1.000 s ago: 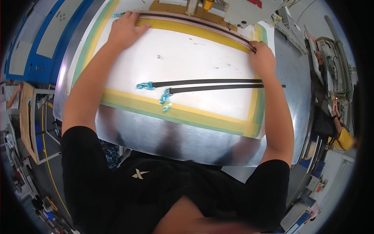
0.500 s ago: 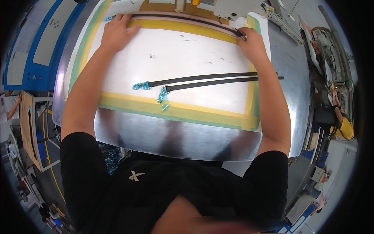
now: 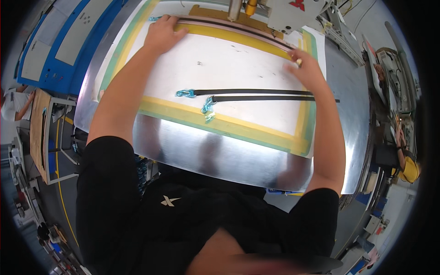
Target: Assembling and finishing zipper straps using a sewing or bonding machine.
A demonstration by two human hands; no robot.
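Note:
My left hand (image 3: 162,34) lies over the left end of a black strap (image 3: 229,26), its thumb stretched out along a yellow strip. The strap runs in a long pinkish fixture (image 3: 263,37), and a blue-wrapped clip (image 3: 155,19) shows beyond my left fingertips. At the fixture's right end is my right hand (image 3: 306,68), thumb and fingers apart and partly blurred. A small yellowish spot shows at its fingers; I cannot make out what it is. Nearer me, two more black straps (image 3: 256,92) lie side by side, with blue-wrapped metal clips (image 3: 186,93) at their left ends.
A white sheet edged with yellow and green tape (image 3: 220,126) covers part of the shiny metal table (image 3: 192,142). A machine head (image 3: 293,16) stands over the far side. Blue cabinets (image 3: 55,59) are at left. Other people work at far left and far right.
My right fingers have parted from the strap's right end, the thumb moving away. My left hand stays on the left end. The whole view has shifted, so the table appears farther right.

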